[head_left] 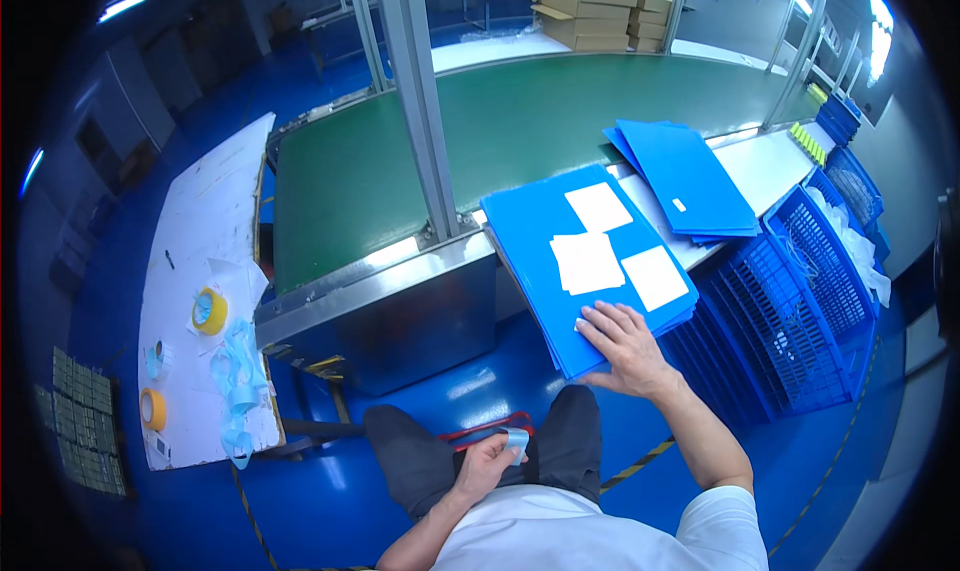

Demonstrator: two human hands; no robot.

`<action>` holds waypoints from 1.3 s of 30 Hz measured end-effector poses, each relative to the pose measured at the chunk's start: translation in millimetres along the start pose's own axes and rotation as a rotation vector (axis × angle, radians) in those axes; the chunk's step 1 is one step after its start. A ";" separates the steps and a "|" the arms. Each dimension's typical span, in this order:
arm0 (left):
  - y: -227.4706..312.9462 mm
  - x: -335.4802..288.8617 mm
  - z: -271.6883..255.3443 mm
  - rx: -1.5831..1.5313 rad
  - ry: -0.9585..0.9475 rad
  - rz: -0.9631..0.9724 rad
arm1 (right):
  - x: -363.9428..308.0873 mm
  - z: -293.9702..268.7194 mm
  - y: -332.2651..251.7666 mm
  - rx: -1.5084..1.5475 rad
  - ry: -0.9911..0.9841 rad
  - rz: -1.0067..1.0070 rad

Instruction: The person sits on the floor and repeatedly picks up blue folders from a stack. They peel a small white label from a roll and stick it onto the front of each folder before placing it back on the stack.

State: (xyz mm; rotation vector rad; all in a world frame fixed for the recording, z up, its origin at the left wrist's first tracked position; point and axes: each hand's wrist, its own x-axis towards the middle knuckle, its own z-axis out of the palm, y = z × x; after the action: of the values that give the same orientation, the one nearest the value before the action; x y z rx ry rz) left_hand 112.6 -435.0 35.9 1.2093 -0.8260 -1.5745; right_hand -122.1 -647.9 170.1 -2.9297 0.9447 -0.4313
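My left hand [484, 467] is closed in front of my lap, pinching a small light blue strip [516, 443] that looks like tape or film. My right hand [628, 351] lies on the near edge of a stack of blue sheets [535, 236], its fingers stretched over the top and its thumb by the edge. A small white spot shows at its fingertips. On top of the stack lie white paper squares: a small pile [588, 263] in the middle, one square [598, 208] beyond it and another [655, 278] to its right.
More blue sheets [685, 176] lie at the far right. Blue plastic crates [790, 311] stand right of the stack. A green conveyor belt [520, 106] runs behind a metal post [420, 101]. The white side table [205, 221] holds yellow tape rolls [208, 312] and light blue strips [238, 371].
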 end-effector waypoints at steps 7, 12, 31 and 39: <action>-8.1 2.5 -2.9 0.039 0.004 -0.015 | -11.6 -11.6 -4.9 0.068 -0.048 -0.044; -18.4 5.0 -4.2 0.003 -0.003 -0.033 | 0.5 -42.2 6.5 -0.001 0.356 -0.141; 13.8 1.4 8.7 -0.163 0.141 -0.022 | 30.3 -4.9 237.3 0.053 0.571 0.483; 5.3 8.7 4.6 -0.280 0.122 -0.009 | -10.0 -18.1 -61.0 0.412 0.359 -0.249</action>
State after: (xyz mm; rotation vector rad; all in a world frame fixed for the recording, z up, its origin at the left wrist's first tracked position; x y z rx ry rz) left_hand 109.1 -445.0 39.2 1.0935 -0.5028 -1.5477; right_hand -100.2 -591.4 192.0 -2.6329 0.4328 -1.0500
